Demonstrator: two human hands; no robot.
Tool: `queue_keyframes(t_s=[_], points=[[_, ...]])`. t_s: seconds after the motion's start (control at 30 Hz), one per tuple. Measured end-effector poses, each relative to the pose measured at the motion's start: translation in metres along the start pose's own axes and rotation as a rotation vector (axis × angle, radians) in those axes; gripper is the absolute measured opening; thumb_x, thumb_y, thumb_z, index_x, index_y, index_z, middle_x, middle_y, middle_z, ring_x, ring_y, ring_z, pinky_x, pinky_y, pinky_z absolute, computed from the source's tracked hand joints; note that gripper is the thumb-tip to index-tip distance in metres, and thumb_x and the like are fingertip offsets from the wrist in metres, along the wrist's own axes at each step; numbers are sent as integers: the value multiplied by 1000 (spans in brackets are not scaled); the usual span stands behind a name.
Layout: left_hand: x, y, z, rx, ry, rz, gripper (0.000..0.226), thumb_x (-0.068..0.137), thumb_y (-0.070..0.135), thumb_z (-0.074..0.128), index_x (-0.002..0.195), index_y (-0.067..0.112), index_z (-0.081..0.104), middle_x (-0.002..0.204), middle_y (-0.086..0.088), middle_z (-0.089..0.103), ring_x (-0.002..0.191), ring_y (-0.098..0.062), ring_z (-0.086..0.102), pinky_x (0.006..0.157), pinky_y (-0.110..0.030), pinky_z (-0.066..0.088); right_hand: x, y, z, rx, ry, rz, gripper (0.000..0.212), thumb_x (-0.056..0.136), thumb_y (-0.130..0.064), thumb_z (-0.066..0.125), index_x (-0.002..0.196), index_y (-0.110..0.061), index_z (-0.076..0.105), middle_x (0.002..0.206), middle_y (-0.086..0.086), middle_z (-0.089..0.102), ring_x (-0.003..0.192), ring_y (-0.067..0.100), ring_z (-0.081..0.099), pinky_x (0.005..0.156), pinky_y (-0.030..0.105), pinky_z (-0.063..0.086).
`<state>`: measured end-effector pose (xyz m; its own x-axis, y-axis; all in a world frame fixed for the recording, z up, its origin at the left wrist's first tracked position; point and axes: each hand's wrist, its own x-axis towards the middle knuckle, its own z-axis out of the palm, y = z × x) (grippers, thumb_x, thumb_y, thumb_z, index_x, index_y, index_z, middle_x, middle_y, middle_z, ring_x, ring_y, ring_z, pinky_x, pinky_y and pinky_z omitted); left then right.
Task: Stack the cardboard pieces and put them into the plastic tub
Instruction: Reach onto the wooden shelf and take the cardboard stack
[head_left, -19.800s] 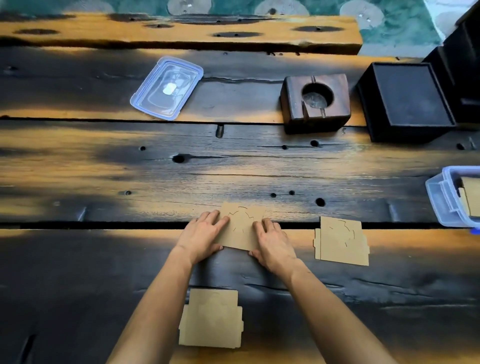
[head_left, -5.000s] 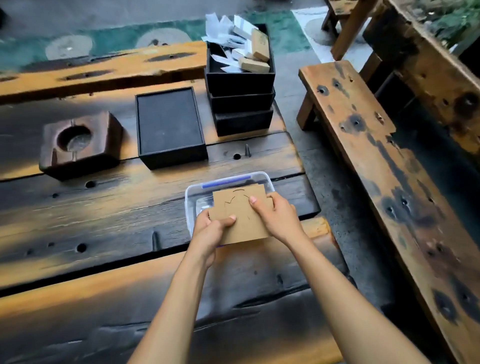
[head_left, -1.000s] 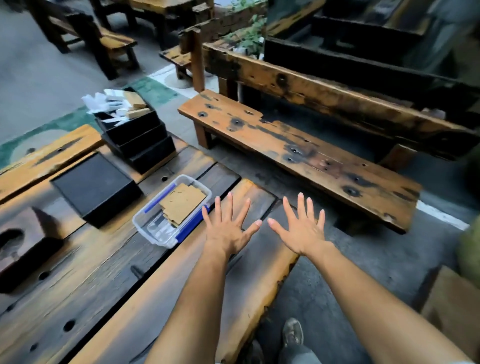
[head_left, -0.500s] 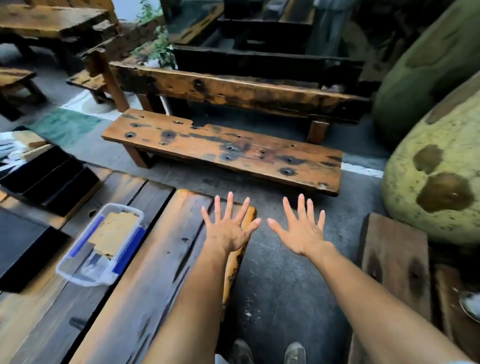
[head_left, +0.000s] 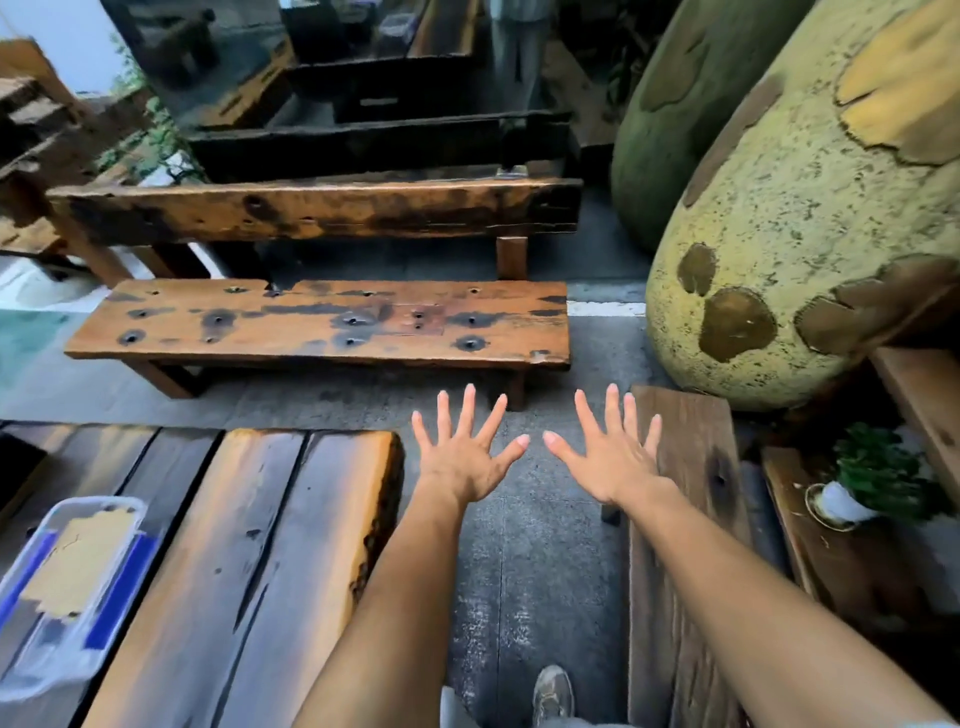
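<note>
The clear plastic tub with blue clips sits on the wooden table at the lower left. A stack of brown cardboard pieces lies inside it. My left hand and my right hand are stretched out in front of me, palms down, fingers spread wide, holding nothing. Both hover past the table's right end, over the grey floor, well to the right of the tub.
The wooden table ends at a rough edge near my left forearm. A low bench stands across the floor ahead. A plank lies under my right arm, a potted plant at right. Large yellow-green boulders fill the upper right.
The view has swung further right, so the tub has slid to the lower left edge. Both hands stay spread and empty in front of me.
</note>
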<state>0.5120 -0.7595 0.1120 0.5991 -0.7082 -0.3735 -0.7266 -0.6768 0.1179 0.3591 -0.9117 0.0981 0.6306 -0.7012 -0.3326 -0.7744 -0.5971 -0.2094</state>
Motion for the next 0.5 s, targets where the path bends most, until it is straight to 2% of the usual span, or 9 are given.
queue_keyframes(t_s=[0.13, 0.33, 0.5], points=[[12, 46, 3, 17, -7, 81, 85, 77, 92, -9, 153, 57, -21, 167, 7, -33, 153, -34, -34, 117, -71, -18, -6, 46, -13, 25, 4, 78, 99, 80, -95, 5, 161, -42, -13, 169, 6, -29, 156, 29, -27, 118, 63, -21], [26, 102, 10, 42, -37, 193, 84, 77, 93, -7, 153, 58, -21, 168, 7, -32, 154, -34, -33, 118, -71, -17, -24, 96, -19, 59, 4, 188, 97, 83, -93, 8, 162, -40, -12, 169, 8, -28, 156, 30, -26, 119, 63, -21], [44, 153, 5, 58, -43, 331, 98, 61, 97, -20, 152, 59, -21, 170, 8, -27, 155, -33, -30, 118, -70, -18, -40, 136, -20, 102, 45, 317, 97, 82, -92, 7, 162, -40, -10, 171, 10, -24, 157, 31, -23, 120, 63, -19]])
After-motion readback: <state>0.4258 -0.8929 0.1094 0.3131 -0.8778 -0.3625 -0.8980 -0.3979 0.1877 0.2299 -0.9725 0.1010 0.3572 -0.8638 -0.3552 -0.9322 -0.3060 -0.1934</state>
